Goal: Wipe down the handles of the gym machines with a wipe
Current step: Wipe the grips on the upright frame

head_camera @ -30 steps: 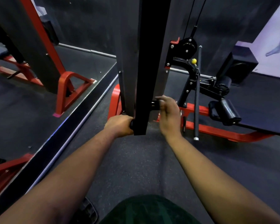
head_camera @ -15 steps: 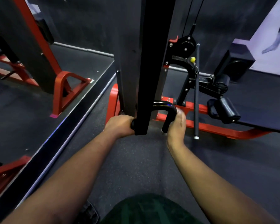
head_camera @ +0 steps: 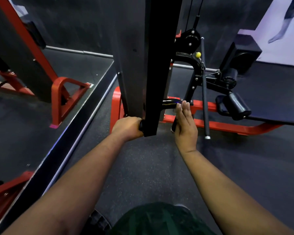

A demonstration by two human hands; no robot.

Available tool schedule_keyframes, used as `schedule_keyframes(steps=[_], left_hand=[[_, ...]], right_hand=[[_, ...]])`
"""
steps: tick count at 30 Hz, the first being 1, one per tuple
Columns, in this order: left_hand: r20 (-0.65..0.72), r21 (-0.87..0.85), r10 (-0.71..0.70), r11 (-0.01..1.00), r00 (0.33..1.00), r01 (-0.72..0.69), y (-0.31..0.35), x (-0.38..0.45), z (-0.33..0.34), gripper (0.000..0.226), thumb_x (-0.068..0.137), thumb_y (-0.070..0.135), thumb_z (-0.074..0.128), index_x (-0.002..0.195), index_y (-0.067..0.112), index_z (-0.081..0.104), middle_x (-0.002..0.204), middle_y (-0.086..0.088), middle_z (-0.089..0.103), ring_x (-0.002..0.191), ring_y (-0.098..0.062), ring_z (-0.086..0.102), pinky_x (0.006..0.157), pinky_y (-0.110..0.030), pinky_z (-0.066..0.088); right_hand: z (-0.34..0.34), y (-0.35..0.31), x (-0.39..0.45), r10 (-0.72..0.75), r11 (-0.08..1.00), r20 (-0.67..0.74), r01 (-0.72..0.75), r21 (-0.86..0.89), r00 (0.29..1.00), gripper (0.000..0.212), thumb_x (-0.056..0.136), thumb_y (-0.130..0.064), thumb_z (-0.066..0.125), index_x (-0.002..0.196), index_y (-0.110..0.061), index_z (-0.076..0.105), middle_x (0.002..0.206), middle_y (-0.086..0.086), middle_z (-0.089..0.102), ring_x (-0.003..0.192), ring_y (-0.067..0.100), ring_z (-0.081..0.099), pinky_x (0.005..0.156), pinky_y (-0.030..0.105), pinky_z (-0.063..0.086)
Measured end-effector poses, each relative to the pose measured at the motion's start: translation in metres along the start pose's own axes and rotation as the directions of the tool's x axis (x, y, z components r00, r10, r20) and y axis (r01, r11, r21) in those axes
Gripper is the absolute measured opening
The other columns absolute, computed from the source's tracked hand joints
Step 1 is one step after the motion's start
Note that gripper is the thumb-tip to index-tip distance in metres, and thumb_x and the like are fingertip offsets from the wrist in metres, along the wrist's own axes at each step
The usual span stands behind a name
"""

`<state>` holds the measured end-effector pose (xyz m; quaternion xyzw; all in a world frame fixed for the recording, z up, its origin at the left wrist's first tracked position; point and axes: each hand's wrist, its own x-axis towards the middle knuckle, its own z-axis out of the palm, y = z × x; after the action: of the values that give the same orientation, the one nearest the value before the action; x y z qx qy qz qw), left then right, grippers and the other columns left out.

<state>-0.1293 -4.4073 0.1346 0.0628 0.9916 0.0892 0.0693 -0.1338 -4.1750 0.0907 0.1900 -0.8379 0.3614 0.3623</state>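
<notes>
Two handles: a curved black handle (head_camera: 170, 103) is seen right of the black upright post (head_camera: 157, 68), low, above the red base frame (head_camera: 210, 123); a second grip end (head_camera: 141, 125) is largely hidden at the post's foot.
Wipe: a pale scrap (head_camera: 178, 108) shows at the fingertips, too small to be confirmed as the wipe.
Right hand (head_camera: 185, 128): fingers held straight and together, laid flat along the handle's downward leg; nothing is clasped.
Left hand (head_camera: 128, 128): fingers curled round the hidden grip end.
Position relative to grip: the bend lies just beyond the right fingertips.
Risk: the far side could be missed by a flat palm.
Risk: the cloth may be dropped, being only pressed.
</notes>
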Motion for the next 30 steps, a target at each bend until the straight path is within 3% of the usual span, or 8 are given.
schedule_keyframes(steps=[4, 6, 10, 13, 19, 24, 26, 30], left_hand=[[-0.022, 0.009, 0.001, 1.0, 1.0, -0.001, -0.002, 0.001, 0.0, 0.019, 0.079, 0.041, 0.066, 0.088, 0.03, 0.054, 0.098, 0.0, 0.071, 0.097, -0.03, 0.068, 0.069, -0.034, 0.042], [-0.023, 0.01, 0.0, 1.0, 1.0, 0.0, -0.002, 0.002, 0.001, 0.018, 0.08, 0.041, 0.065, 0.089, 0.029, 0.055, 0.098, 0.0, 0.071, 0.097, -0.031, 0.068, 0.069, -0.034, 0.042], [-0.029, 0.009, -0.013, 1.0, 0.999, 0.013, -0.002, 0.002, 0.003, 0.019, 0.079, 0.042, 0.066, 0.087, 0.03, 0.053, 0.092, 0.002, 0.067, 0.095, -0.03, 0.068, 0.068, -0.033, 0.042], [-0.059, 0.024, -0.038, 0.999, 0.998, 0.04, -0.001, 0.002, 0.005, 0.019, 0.079, 0.043, 0.066, 0.088, 0.029, 0.056, 0.096, 0.0, 0.07, 0.095, -0.03, 0.068, 0.068, -0.033, 0.043], [-0.148, 0.028, -0.13, 0.99, 0.98, 0.136, 0.006, -0.001, 0.015, 0.023, 0.082, 0.049, 0.061, 0.088, 0.027, 0.057, 0.092, 0.002, 0.07, 0.09, -0.03, 0.069, 0.07, -0.036, 0.051], [-0.21, 0.066, -0.211, 0.971, 0.955, 0.229, 0.022, -0.008, 0.019, 0.03, 0.077, 0.036, 0.064, 0.063, 0.033, 0.038, 0.081, 0.001, 0.07, 0.085, -0.032, 0.069, 0.073, -0.038, 0.039], [-0.246, 0.132, -0.27, 0.942, 0.931, 0.308, 0.032, -0.011, 0.02, 0.012, 0.078, 0.035, 0.064, 0.074, 0.028, 0.056, 0.085, 0.0, 0.069, 0.088, -0.031, 0.068, 0.081, -0.04, 0.041], [-0.293, 0.193, -0.443, 0.84, 0.847, 0.506, 0.055, -0.015, 0.029, 0.024, 0.085, 0.031, 0.063, 0.105, 0.018, 0.067, 0.102, -0.004, 0.067, 0.101, -0.03, 0.062, 0.09, -0.044, 0.04]], right_hand=[[-0.009, 0.008, -0.007, 0.265, 0.96, -0.036, -0.26, 0.101, 0.964, 0.046, 0.101, -0.001, 0.052, 0.145, -0.014, 0.056, 0.125, -0.005, 0.065, 0.112, 0.008, 0.063, 0.108, 0.018, 0.042], [-0.011, 0.009, -0.011, 0.462, 0.88, -0.03, -0.455, 0.134, 0.886, 0.04, 0.102, -0.006, 0.056, 0.141, -0.015, 0.06, 0.113, -0.011, 0.069, 0.099, -0.005, 0.062, 0.093, 0.008, 0.044], [-0.006, 0.025, -0.015, 0.706, 0.526, 0.351, -0.788, 0.321, 0.615, 0.029, 0.102, -0.009, 0.049, 0.12, -0.017, 0.071, 0.107, -0.008, 0.072, 0.104, 0.009, 0.066, 0.095, 0.024, 0.046], [-0.008, 0.024, 0.018, 0.698, 0.357, 0.464, -0.826, 0.436, 0.546, 0.032, 0.103, -0.017, 0.043, 0.086, -0.022, 0.069, 0.075, -0.011, 0.069, 0.071, 0.005, 0.061, 0.072, 0.027, 0.047], [-0.003, 0.036, 0.051, 0.564, 0.324, 0.582, -0.806, 0.496, 0.585, 0.036, 0.098, -0.024, 0.037, 0.097, -0.016, 0.071, 0.092, 0.013, 0.076, 0.098, 0.026, 0.069, 0.081, 0.03, 0.051], [0.0, 0.068, 0.044, 0.375, 0.339, 0.826, -0.891, 0.301, 0.422, 0.037, 0.085, -0.039, 0.047, 0.086, -0.009, 0.069, 0.089, 0.018, 0.074, 0.084, 0.029, 0.064, 0.069, 0.035, 0.048], [0.002, 0.082, 0.05, 0.259, 0.391, 0.904, -0.892, 0.225, 0.341, 0.043, 0.081, -0.047, 0.05, 0.081, -0.01, 0.072, 0.089, 0.02, 0.074, 0.087, 0.035, 0.065, 0.073, 0.043, 0.049], [0.006, 0.078, 0.082, 0.046, 0.199, 0.974, -0.957, 0.209, 0.222, 0.059, 0.103, -0.042, 0.035, 0.079, -0.005, 0.074, 0.072, 0.018, 0.065, 0.068, 0.032, 0.065, 0.092, 0.062, 0.048]])
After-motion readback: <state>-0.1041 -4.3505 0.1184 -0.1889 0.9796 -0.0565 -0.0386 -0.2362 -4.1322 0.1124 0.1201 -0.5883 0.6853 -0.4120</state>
